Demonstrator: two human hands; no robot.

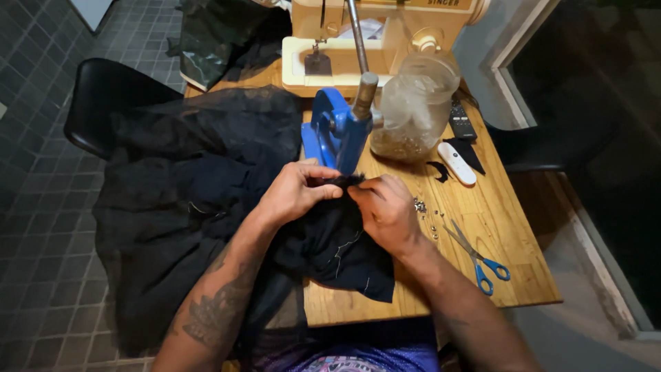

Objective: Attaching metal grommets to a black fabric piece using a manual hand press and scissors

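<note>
In the head view, both hands meet at the centre of the frame over a wooden table (509, 275). The left hand (295, 193) and the right hand (387, 210) each have fingers closed in a pinch on the upper edge of a black cloth (330, 248), the fingertips nearly touching one another, so the gathered, frayed edge sits right between the two grips. From there the cloth hangs down toward the lower centre and spreads far to the left of the frame, draping over the table edge and a black chair (103, 96). It looks soft, thin and limp, likely light, and apt to slip or bunch, so a hem or folded edge seems the best place to take hold. Just above the hands stands a blue press (330, 131) with a long lever, and beside it, to the right, a clear jar (413, 110). A cream sewing machine (344, 55) fills the upper centre. Right of the right hand lie small metal studs (421, 207), blue-handled scissors (478, 258), a white remote (457, 163) and a black remote (461, 120).
</note>
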